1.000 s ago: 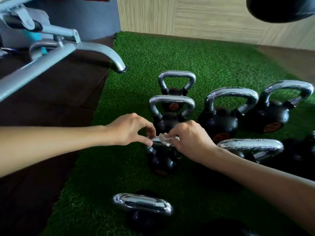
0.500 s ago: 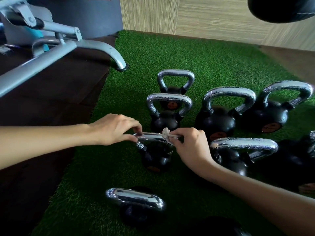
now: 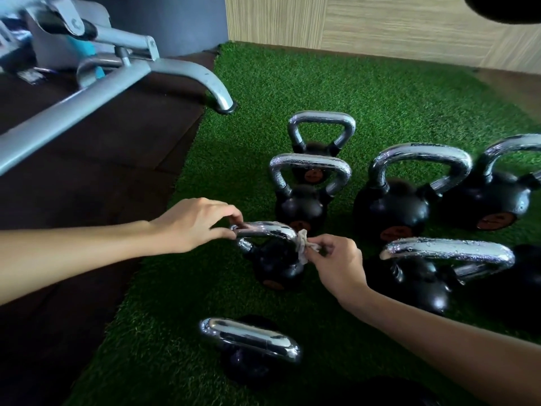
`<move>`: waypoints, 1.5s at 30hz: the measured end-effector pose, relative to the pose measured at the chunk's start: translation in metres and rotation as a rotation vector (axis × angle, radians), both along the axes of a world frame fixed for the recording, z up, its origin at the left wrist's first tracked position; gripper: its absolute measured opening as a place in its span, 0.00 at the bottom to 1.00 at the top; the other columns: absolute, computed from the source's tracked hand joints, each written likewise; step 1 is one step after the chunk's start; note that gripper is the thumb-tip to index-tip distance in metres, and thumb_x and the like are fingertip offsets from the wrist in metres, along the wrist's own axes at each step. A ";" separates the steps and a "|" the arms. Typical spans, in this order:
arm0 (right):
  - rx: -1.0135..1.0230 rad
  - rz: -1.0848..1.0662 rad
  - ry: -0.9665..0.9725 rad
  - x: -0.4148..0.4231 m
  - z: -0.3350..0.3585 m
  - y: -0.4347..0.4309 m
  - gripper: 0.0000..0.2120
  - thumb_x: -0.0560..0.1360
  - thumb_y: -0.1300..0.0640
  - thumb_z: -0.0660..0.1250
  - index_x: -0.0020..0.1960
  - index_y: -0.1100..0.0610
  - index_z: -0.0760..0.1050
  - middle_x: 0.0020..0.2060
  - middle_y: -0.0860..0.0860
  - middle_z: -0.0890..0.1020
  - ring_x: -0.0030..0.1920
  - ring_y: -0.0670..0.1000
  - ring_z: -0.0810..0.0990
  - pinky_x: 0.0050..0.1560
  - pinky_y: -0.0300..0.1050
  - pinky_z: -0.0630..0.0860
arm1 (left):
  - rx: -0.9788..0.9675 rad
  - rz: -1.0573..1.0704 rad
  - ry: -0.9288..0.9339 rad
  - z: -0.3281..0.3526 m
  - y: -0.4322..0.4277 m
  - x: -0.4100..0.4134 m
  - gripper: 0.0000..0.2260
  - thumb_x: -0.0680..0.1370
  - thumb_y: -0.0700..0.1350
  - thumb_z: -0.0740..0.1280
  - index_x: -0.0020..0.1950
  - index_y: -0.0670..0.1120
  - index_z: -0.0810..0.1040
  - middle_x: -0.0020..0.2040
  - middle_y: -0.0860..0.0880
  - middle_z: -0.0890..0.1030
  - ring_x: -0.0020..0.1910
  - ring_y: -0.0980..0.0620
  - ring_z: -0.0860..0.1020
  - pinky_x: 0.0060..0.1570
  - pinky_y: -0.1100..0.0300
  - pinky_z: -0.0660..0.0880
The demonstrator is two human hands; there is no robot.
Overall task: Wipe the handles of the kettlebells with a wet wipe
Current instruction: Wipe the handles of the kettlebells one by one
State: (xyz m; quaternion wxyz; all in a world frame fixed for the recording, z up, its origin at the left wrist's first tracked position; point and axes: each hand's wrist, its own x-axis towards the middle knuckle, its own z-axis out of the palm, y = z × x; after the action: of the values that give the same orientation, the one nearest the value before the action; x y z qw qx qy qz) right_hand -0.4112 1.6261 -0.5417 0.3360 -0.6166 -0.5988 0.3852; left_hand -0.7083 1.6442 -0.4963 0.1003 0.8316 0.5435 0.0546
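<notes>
Head view: small kettlebell (image 3: 275,265) stands on green artificial turf (image 3: 292,83), mid-frame. Left hand (image 3: 193,224) comes in from the left, its fingers (image 3: 231,218) pinching the left end of the chrome handle (image 3: 266,228). Right hand (image 3: 339,265) has its fingers curled, grasping a crumpled white wet wipe (image 3: 303,244), which is pressed on the handle's right bend, where it curves down to the black body. Second kettlebell (image 3: 298,206) sits just behind, a third kettlebell (image 3: 320,127) behind that. Two large kettlebells (image 3: 392,212) sit side by side to the right (handles beaded with droplets). Another large kettlebell (image 3: 421,282) is just right of the right hand. Nearest kettlebell (image 3: 248,341) is low in frame, between the forearms. Grey machine frame (image 3: 87,101) runs over the dark floor mat (image 3: 87,186) at upper left, one foot touching the turf edge.
</notes>
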 end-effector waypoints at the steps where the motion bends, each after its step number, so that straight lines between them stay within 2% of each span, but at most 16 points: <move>1: -0.004 -0.009 0.010 0.001 0.002 0.002 0.10 0.73 0.57 0.76 0.40 0.42 0.83 0.36 0.40 0.86 0.38 0.37 0.82 0.38 0.32 0.73 | 0.004 -0.006 -0.009 0.000 0.001 0.001 0.14 0.78 0.61 0.67 0.63 0.60 0.77 0.54 0.63 0.80 0.38 0.71 0.74 0.30 0.67 0.62; 3: 0.000 -0.032 0.044 0.003 0.011 0.006 0.05 0.73 0.57 0.76 0.43 0.46 0.86 0.36 0.41 0.86 0.36 0.36 0.81 0.37 0.31 0.72 | -0.006 -0.012 -0.030 0.002 0.003 0.004 0.15 0.78 0.60 0.67 0.64 0.59 0.78 0.55 0.61 0.81 0.40 0.76 0.72 0.30 0.67 0.63; 5: 0.037 -0.027 0.092 0.002 0.026 0.009 0.04 0.73 0.57 0.77 0.46 0.48 0.86 0.38 0.42 0.87 0.38 0.37 0.83 0.41 0.36 0.76 | -0.015 -0.031 -0.050 0.005 0.002 0.010 0.16 0.78 0.60 0.67 0.64 0.58 0.78 0.56 0.61 0.80 0.40 0.77 0.72 0.32 0.67 0.64; 9: 0.043 0.104 0.197 -0.007 0.069 0.013 0.06 0.71 0.57 0.79 0.48 0.51 0.86 0.39 0.46 0.88 0.42 0.45 0.85 0.48 0.42 0.79 | 0.022 -0.105 -0.035 0.011 0.002 0.032 0.14 0.80 0.60 0.66 0.63 0.58 0.77 0.54 0.59 0.80 0.38 0.72 0.73 0.33 0.68 0.66; 11: -0.002 0.119 0.239 -0.009 0.082 0.015 0.07 0.71 0.59 0.79 0.48 0.53 0.85 0.39 0.48 0.88 0.42 0.47 0.85 0.49 0.43 0.80 | 0.056 -0.142 0.012 0.016 0.004 0.052 0.13 0.80 0.60 0.66 0.63 0.59 0.77 0.53 0.59 0.79 0.34 0.66 0.72 0.37 0.63 0.70; 15: -0.079 0.049 0.330 -0.007 0.098 0.014 0.07 0.70 0.62 0.78 0.46 0.57 0.83 0.37 0.50 0.87 0.35 0.44 0.83 0.36 0.34 0.77 | 0.066 -0.145 0.043 0.024 0.005 0.076 0.12 0.80 0.61 0.65 0.61 0.59 0.77 0.51 0.59 0.78 0.33 0.63 0.70 0.38 0.60 0.68; 18: -0.184 0.056 0.352 -0.006 0.104 0.010 0.07 0.72 0.62 0.77 0.49 0.60 0.83 0.29 0.46 0.83 0.23 0.38 0.75 0.24 0.30 0.69 | -0.043 -0.113 -0.062 0.028 0.004 0.065 0.10 0.79 0.59 0.69 0.58 0.58 0.80 0.49 0.62 0.80 0.35 0.68 0.74 0.35 0.66 0.65; 21: -0.266 0.108 0.337 -0.011 0.106 0.009 0.08 0.72 0.58 0.77 0.50 0.58 0.84 0.26 0.44 0.79 0.22 0.41 0.71 0.23 0.32 0.66 | -0.147 -0.018 -0.302 0.034 0.000 0.048 0.12 0.77 0.56 0.73 0.60 0.58 0.82 0.53 0.62 0.84 0.32 0.70 0.76 0.33 0.71 0.68; 24: -0.286 0.108 0.357 -0.018 0.105 0.011 0.08 0.71 0.55 0.78 0.48 0.57 0.84 0.29 0.47 0.78 0.25 0.43 0.67 0.25 0.35 0.65 | -0.024 0.080 -0.540 0.046 -0.006 0.039 0.16 0.75 0.58 0.73 0.63 0.61 0.82 0.49 0.64 0.85 0.29 0.60 0.78 0.30 0.70 0.69; 26: -0.281 0.111 0.368 -0.023 0.104 0.013 0.10 0.71 0.54 0.78 0.48 0.57 0.84 0.32 0.49 0.78 0.26 0.44 0.66 0.27 0.37 0.64 | 0.034 0.097 -0.591 0.055 -0.014 0.041 0.18 0.74 0.57 0.75 0.63 0.62 0.82 0.34 0.66 0.82 0.26 0.60 0.77 0.28 0.71 0.66; 28: -0.283 0.123 0.383 -0.029 0.103 0.013 0.11 0.71 0.54 0.78 0.49 0.58 0.83 0.34 0.49 0.79 0.26 0.43 0.67 0.29 0.37 0.64 | 0.024 0.106 -0.614 0.058 -0.020 0.048 0.19 0.73 0.57 0.75 0.64 0.62 0.81 0.26 0.65 0.79 0.24 0.61 0.75 0.28 0.72 0.65; 32: -0.364 0.146 0.401 -0.039 0.101 0.013 0.12 0.73 0.50 0.76 0.50 0.57 0.85 0.40 0.51 0.82 0.29 0.43 0.69 0.31 0.37 0.65 | 0.012 0.171 -0.695 0.050 -0.021 0.055 0.20 0.72 0.58 0.76 0.63 0.59 0.83 0.24 0.59 0.79 0.21 0.62 0.71 0.26 0.72 0.63; 35: -0.445 0.173 0.421 -0.040 0.100 0.020 0.12 0.75 0.49 0.72 0.52 0.57 0.86 0.45 0.51 0.82 0.33 0.45 0.68 0.33 0.40 0.65 | 0.017 0.193 -0.723 0.044 -0.021 0.054 0.18 0.72 0.55 0.77 0.61 0.57 0.84 0.24 0.63 0.79 0.22 0.61 0.73 0.25 0.72 0.63; 38: -0.414 0.225 0.354 -0.039 0.099 0.027 0.10 0.76 0.55 0.71 0.55 0.55 0.86 0.45 0.51 0.83 0.31 0.43 0.68 0.31 0.37 0.65 | 0.015 0.176 -0.764 0.038 -0.020 0.055 0.14 0.74 0.54 0.76 0.58 0.56 0.86 0.28 0.65 0.80 0.23 0.60 0.71 0.26 0.65 0.64; 42: -0.280 0.051 0.253 -0.038 0.096 0.030 0.12 0.67 0.58 0.81 0.49 0.56 0.85 0.35 0.48 0.84 0.29 0.45 0.74 0.29 0.39 0.71 | 0.017 0.094 -0.680 0.030 -0.011 0.056 0.08 0.76 0.55 0.75 0.52 0.55 0.87 0.32 0.64 0.82 0.25 0.59 0.68 0.27 0.62 0.61; 45: -0.023 0.072 -0.163 -0.024 0.090 0.033 0.13 0.65 0.49 0.82 0.45 0.50 0.83 0.39 0.45 0.86 0.41 0.45 0.84 0.43 0.40 0.78 | -0.063 0.097 -0.567 0.018 -0.005 0.053 0.06 0.77 0.54 0.74 0.48 0.54 0.87 0.31 0.63 0.82 0.24 0.60 0.70 0.28 0.67 0.61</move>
State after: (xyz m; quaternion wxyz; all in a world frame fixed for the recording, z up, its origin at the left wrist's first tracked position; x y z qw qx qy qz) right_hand -0.4354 1.6594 -0.4519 0.2650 -0.6278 -0.6414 0.3524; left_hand -0.6557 1.6396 -0.4781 0.2713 0.7525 0.5345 0.2727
